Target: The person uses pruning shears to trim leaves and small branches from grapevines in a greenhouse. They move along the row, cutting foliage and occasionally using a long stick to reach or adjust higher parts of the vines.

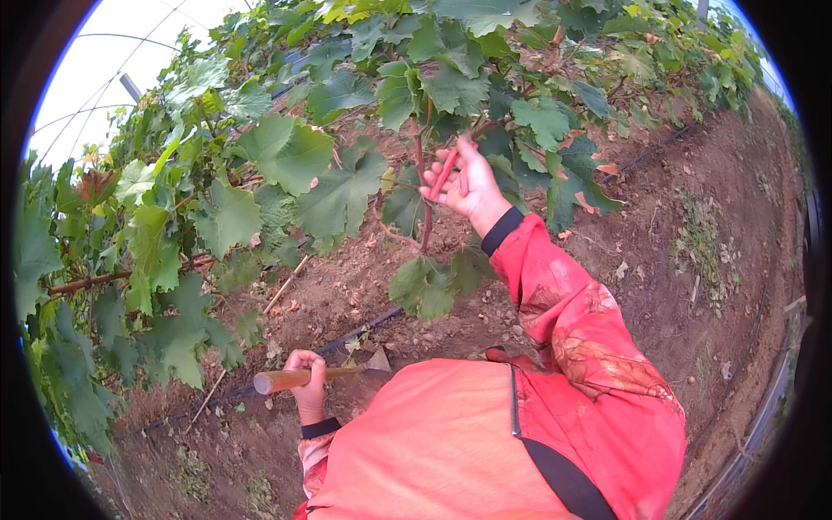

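My left hand (308, 385) is closed around the wooden handle of a hoe-like tool (279, 381), whose metal blade (378, 361) shows low near the soil in front of my jacket. My right hand (465, 179) is raised among the grapevine leaves, palm up, with the fingers curled over red-handled pruning shears or a similar hand tool (444, 173); its tip is hard to make out. Just left of the right hand stands a reddish upright vine shoot (419, 162). A broad grape leaf (342, 188) hangs farther left, and a lower leaf (426, 286) hangs below the hand.
Dense grapevine foliage (221, 214) fills the left and upper view. A black drip hose (364, 327) runs along the soil (604, 273) under the vines. A thin dry cane (286, 284) leans at the left. A woody vine branch (91, 282) crosses the far left.
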The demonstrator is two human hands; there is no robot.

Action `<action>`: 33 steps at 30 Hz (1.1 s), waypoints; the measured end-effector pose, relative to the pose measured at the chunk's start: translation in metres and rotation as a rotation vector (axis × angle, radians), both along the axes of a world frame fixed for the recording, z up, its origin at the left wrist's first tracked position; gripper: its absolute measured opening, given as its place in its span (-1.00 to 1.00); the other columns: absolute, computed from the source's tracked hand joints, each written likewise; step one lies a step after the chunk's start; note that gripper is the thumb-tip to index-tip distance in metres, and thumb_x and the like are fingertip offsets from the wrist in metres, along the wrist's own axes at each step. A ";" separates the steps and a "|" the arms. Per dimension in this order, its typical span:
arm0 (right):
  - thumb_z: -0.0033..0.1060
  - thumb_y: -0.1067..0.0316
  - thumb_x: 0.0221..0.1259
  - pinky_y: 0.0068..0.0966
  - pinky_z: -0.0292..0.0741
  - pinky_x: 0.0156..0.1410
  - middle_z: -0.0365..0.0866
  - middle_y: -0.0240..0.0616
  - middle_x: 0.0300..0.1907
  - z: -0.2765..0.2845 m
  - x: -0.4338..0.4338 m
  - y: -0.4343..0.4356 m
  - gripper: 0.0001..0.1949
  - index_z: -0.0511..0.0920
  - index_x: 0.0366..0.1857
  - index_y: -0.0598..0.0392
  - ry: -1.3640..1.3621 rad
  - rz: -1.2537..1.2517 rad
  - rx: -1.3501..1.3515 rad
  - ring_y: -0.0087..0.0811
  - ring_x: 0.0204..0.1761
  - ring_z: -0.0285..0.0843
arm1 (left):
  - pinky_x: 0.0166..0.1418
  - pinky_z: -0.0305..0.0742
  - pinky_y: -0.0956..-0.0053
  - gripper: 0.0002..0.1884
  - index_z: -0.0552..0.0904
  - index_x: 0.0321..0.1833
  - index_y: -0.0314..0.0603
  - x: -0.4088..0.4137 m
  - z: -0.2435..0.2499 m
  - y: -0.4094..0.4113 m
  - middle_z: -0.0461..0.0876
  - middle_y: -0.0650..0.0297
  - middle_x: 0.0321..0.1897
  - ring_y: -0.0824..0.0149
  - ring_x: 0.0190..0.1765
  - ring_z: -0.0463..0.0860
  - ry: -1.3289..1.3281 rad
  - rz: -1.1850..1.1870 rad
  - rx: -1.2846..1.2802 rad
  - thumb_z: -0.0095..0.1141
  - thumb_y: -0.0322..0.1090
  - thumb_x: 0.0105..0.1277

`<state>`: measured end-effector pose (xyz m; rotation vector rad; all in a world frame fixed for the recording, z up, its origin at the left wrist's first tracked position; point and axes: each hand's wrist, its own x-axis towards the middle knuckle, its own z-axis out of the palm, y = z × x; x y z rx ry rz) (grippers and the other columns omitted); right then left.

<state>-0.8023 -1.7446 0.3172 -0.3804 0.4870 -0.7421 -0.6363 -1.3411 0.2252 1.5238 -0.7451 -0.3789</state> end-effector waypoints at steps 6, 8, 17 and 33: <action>0.11 -0.17 0.16 0.13 0.33 0.10 0.43 -0.16 -0.22 0.008 0.012 -0.041 -0.52 0.42 -0.13 0.05 0.021 -0.112 0.056 -0.12 -0.13 0.44 | -0.35 0.35 0.71 -0.90 0.45 -0.42 -0.20 0.002 0.008 0.003 0.47 0.43 -0.54 0.61 -0.48 0.41 0.033 0.003 -0.006 0.12 -0.51 0.14; 0.10 -0.16 0.17 0.11 0.34 0.07 0.45 -0.18 -0.24 0.003 0.009 -0.050 -0.55 0.44 -0.19 0.05 -0.007 -0.165 0.079 -0.15 -0.17 0.44 | -0.35 0.35 0.71 -0.89 0.45 -0.43 -0.20 0.004 0.006 0.005 0.47 0.43 -0.54 0.61 -0.48 0.42 0.015 0.016 -0.009 0.12 -0.50 0.14; 0.03 -0.16 0.24 -0.53 0.26 -0.49 0.26 -0.50 -0.66 -0.022 -0.013 -0.072 -0.58 0.49 -0.30 0.05 -0.132 -0.045 -0.158 -0.56 -0.66 0.21 | -0.38 0.34 0.71 -0.90 0.46 -0.43 -0.21 0.010 0.009 0.007 0.47 0.43 -0.55 0.62 -0.50 0.41 0.018 0.001 -0.018 0.13 -0.49 0.14; 0.12 0.18 0.24 -0.65 0.22 -0.61 0.40 -0.41 -0.71 -0.025 -0.007 0.175 -0.69 0.49 -0.22 0.28 0.198 0.913 -1.034 -0.61 -0.72 0.30 | -0.18 0.42 0.56 -0.91 0.54 -0.40 -0.21 0.001 0.008 0.008 0.54 0.41 -0.46 0.55 -0.34 0.48 -0.157 0.078 -0.113 0.19 -0.44 0.09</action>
